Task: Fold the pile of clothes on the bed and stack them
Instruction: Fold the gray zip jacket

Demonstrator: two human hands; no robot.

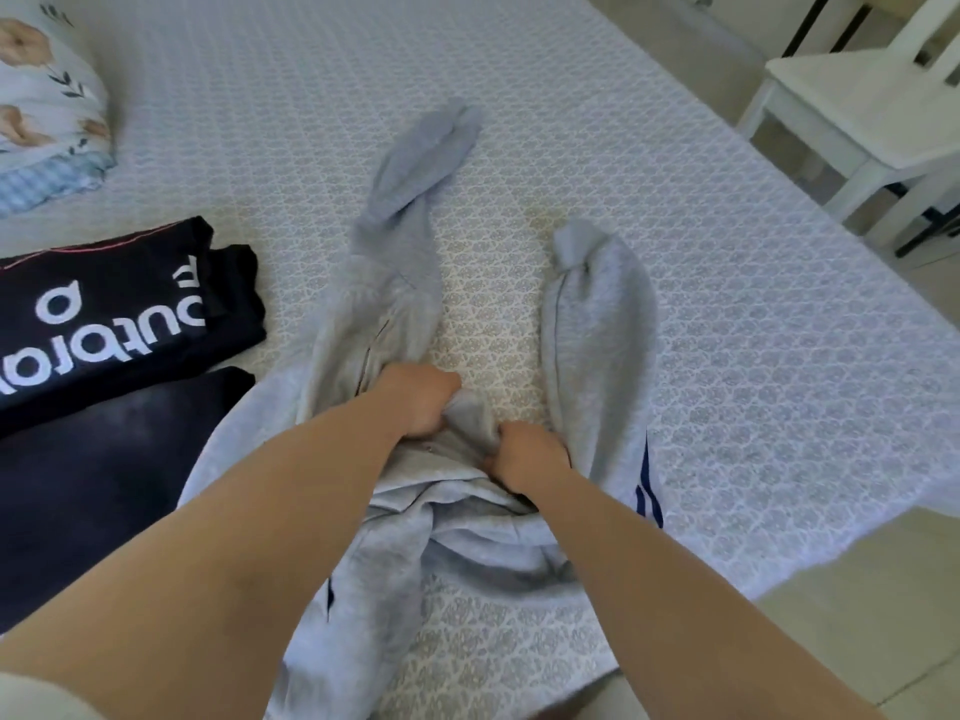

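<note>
While I lean over the bed, both my hands are buried in the grey sweatpants spread out in front of me. My left hand has its fingers curled into a bunch of the grey cloth near the crotch, at the base of the left leg. My right hand sits just beside it, fingers curled down into the same gathered cloth, next to the base of the right leg. The two legs run away from me, apart from each other, with the patterned bedcover showing between them; the left one reaches farther up the bed and its cuff is rumpled, the right one is shorter and bent over at its end. Dark blue stripes show on the right leg's outer side. The waistband end lies crumpled toward me, under my forearms.

To my left, a black garment with white lettering lies folded on the bed, and a plain dark garment lies just nearer me, touching it. A floral pillow rests at the far left corner. A white chair stands on the floor beyond the bed's right edge.
</note>
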